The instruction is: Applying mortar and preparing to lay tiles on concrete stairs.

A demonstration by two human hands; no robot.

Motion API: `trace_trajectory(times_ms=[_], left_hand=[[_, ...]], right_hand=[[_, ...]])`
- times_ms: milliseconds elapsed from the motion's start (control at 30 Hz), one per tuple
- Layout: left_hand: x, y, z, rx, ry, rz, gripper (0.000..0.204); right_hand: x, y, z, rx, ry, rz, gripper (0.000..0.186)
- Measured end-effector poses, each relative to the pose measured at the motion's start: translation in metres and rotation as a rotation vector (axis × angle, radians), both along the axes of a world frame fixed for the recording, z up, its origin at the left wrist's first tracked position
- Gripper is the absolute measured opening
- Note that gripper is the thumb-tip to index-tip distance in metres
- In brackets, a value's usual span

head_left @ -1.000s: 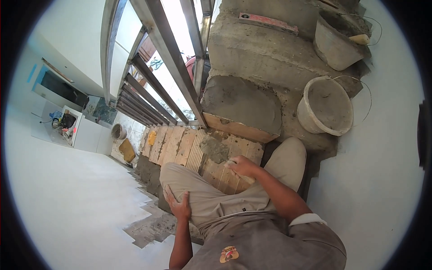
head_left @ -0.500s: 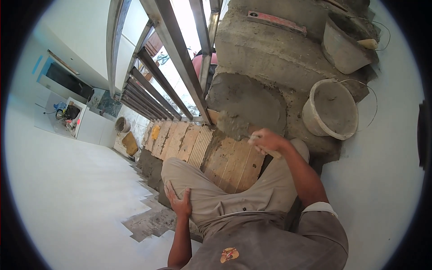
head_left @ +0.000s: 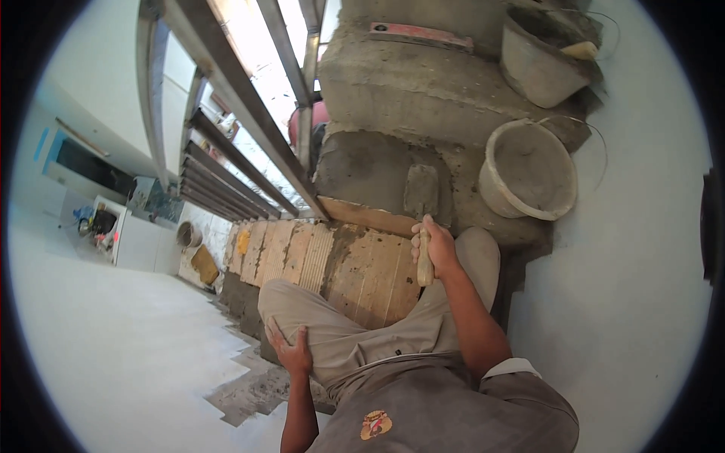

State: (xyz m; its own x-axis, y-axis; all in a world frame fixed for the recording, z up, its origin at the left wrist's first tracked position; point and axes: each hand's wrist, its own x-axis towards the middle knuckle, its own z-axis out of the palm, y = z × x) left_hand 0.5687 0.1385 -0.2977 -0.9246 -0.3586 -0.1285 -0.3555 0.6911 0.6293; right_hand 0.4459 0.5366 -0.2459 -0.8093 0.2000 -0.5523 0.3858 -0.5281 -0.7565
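Observation:
My right hand (head_left: 442,249) is closed round the wooden handle of a trowel (head_left: 425,260). The trowel's cement-coated blade (head_left: 420,187) points away from me, over a wet grey cement patch (head_left: 359,166) on a step edged by a wooden board (head_left: 368,216); whether it touches the cement I cannot tell. My left hand (head_left: 289,343) lies open on my left thigh, fingers spread. Below the board, ribbed tan pieces (head_left: 315,260) cover a surface in front of my legs.
A bucket of grey mix (head_left: 529,170) stands at right; another bucket (head_left: 540,72) sits higher, beside a red level (head_left: 419,34). Metal railing (head_left: 257,143) runs up the left, with a partly hidden pink shape (head_left: 308,113) behind. White walls (head_left: 619,264) flank me.
My right hand and the trowel have moved up onto the cement step, blade turned to point away. The lump of mortar earlier on the blade looks much smaller. My left hand stays on my thigh.

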Motion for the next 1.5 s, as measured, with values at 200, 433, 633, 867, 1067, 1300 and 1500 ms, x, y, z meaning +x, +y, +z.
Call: trace_trajectory(times_ms=[200, 433, 633, 867, 1067, 1300, 1500], left_hand=[[0.000, -0.003, -0.004, 0.008, 0.026, -0.016, 0.091], [0.005, -0.005, -0.003, 0.009, 0.035, 0.006, 0.089], [-0.002, -0.004, -0.005, 0.028, 0.034, -0.007, 0.089], [0.001, -0.008, -0.007, 0.043, 0.028, -0.014, 0.090], [0.007, -0.004, -0.002, 0.057, 0.047, 0.006, 0.092], [0.017, -0.004, 0.002, 0.044, 0.060, 0.034, 0.092], [0.016, -0.003, 0.000, 0.038, 0.046, 0.049, 0.090]], right_hand=[[-0.036, 0.030, -0.020, -0.172, -0.048, -0.225, 0.041], [-0.139, -0.005, -0.036, -0.283, -0.064, 0.047, 0.043], [-0.136, -0.025, -0.026, 0.159, -0.093, 0.444, 0.042], [-0.062, 0.072, -0.006, 0.370, -0.259, 0.052, 0.044], [-0.082, 0.001, -0.011, 0.096, -0.022, 0.093, 0.036], [-0.201, -0.100, -0.019, 0.140, -0.038, 0.264, 0.031], [-0.248, -0.079, -0.023, 0.303, -0.028, 0.290, 0.031]])
